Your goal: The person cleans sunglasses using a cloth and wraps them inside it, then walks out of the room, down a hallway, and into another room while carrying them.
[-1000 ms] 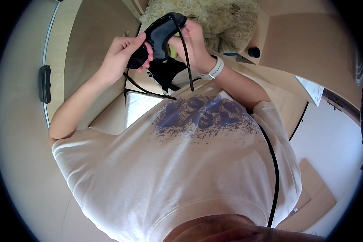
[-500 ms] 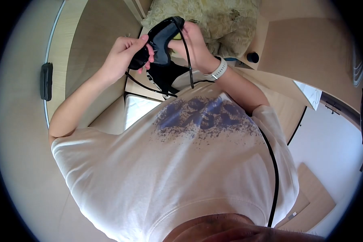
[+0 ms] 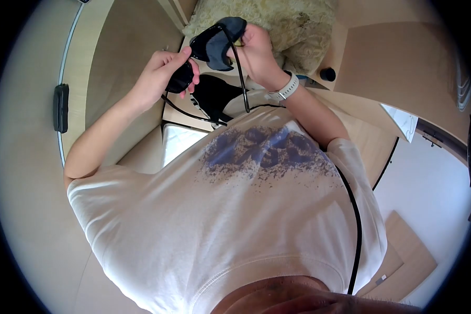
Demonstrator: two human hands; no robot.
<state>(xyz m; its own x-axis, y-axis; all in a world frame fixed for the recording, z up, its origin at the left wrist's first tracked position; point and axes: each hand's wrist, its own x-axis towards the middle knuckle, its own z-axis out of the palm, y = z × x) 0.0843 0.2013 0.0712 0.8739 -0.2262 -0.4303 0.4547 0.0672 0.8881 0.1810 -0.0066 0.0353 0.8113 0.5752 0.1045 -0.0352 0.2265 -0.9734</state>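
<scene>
My left hand [image 3: 159, 76] pinches a pair of black glasses [image 3: 180, 78] near the middle of the frame. One dark lens is below my fingers. The thin temple arms hang down, one towards the shirt. My right hand [image 3: 256, 55], with a pale watch on its wrist, is closed on a dark grey cloth [image 3: 220, 52] with a bit of yellow-green beside it. This cloth lies against the other lens and hides part of it. My right fingertips are mostly hidden.
Behind the hands lies patterned, cream-coloured fabric [image 3: 277, 21]. A small dark round object [image 3: 327, 74] stands on a wooden surface to the right. Below the hands is a black item [image 3: 214, 94]. A black cable [image 3: 357, 225] runs down the white shirt [image 3: 235, 220].
My right hand and the cloth have moved slightly up and right, and the cloth has changed shape. More of the upper lens shows. My left hand has kept its grip and barely moved.
</scene>
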